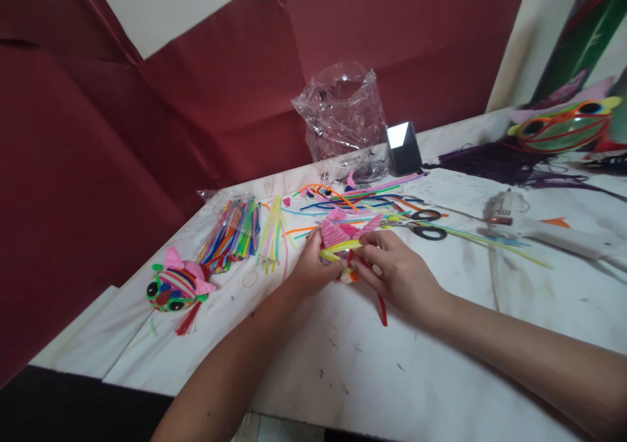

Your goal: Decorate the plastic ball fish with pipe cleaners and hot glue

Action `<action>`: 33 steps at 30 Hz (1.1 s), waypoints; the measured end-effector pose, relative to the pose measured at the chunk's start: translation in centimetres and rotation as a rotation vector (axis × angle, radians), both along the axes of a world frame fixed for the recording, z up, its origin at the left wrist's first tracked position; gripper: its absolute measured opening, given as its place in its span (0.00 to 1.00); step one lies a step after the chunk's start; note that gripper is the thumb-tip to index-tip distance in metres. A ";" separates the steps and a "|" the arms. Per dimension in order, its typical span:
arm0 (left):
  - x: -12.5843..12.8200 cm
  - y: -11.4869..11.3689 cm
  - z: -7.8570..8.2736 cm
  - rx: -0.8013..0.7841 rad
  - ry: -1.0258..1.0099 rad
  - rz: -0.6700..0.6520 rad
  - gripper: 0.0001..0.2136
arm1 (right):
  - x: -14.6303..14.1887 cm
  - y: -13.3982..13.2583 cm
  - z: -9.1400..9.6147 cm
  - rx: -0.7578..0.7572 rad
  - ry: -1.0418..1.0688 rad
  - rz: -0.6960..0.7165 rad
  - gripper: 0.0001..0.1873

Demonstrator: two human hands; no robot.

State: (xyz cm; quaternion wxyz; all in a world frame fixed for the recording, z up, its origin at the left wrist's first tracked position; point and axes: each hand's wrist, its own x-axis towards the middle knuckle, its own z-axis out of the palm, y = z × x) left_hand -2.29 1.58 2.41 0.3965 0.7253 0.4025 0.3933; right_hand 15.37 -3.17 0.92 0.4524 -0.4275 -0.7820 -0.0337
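White table [392, 383] bears the lot; ref. pt = the scissors [412, 224]. Behind them & a bit L stands a big clear plastic bag [345, 119] — contents can't be told thru the glare. Far R & back: a large fish-like piece [563, 128] w/ bulging eyes, blurred. R of scissors, a white glue gun [563, 233], also blurry. Well L, a smaller clear bag [226, 217] holds a bundle of multicol. fuzzy stems, ends poking out; further L, a small fish-like piece [176, 285] w/ pink fins. The person's L hand [313, 262] and R hand [392, 269] are close together, just L of & nearer than the scissors, both w/ fingers clamped on a pink-finned piece [343, 233], partly hidden. Step in hand looks like seating a yellow strip [340, 249] across it; next move prob. calls for L steadying the piece while R presses the strip's end flat. Smallest: a red strip [383, 311] dangling under R hand — its upper end's hidden.
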 end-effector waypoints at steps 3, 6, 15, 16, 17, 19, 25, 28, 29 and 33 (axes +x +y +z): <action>0.3 -0.2 0.0 0.009 0.033 0.044 0.33 | 0.0 0.0 -0.1 -0.003 0.015 0.001 0.10; 0.3 -0.2 0.0 0.021 0.043 0.038 0.33 | -0.1 0.1 -0.1 -0.011 0.013 0.004 0.09; -0.1 0.1 0.0 -0.027 -0.031 -0.042 0.28 | -0.1 0.2 -0.2 -0.006 0.013 0.001 0.10; 0.0 0.1 0.0 -0.033 -0.038 -0.028 0.26 | -0.2 0.2 -0.2 -0.004 0.015 0.002 0.10; 0.1 0.0 0.0 -0.033 -0.042 -0.007 0.25 | -0.2 0.2 -0.2 -0.002 0.018 0.004 0.10; 0.4 -0.1 0.0 -0.010 -0.046 0.048 0.25 | -0.3 0.2 -0.1 0.001 0.027 0.011 0.10; 0.9 -0.4 0.3 -0.055 -0.089 0.062 0.28 | -0.5 0.3 -0.3 0.020 0.127 0.051 0.10; 0.9 -0.3 0.4 -0.066 -0.102 0.046 0.29 | -0.6 0.4 -0.6 0.023 0.169 0.061 0.10; 0.9 -0.3 0.5 -0.063 -0.105 0.043 0.29 | -0.6 0.5 -0.6 0.016 0.176 0.062 0.09; 1.1 0.0 0.5 -0.064 -0.091 0.048 0.26 | -0.6 0.6 -0.6 -0.042 0.215 0.079 0.07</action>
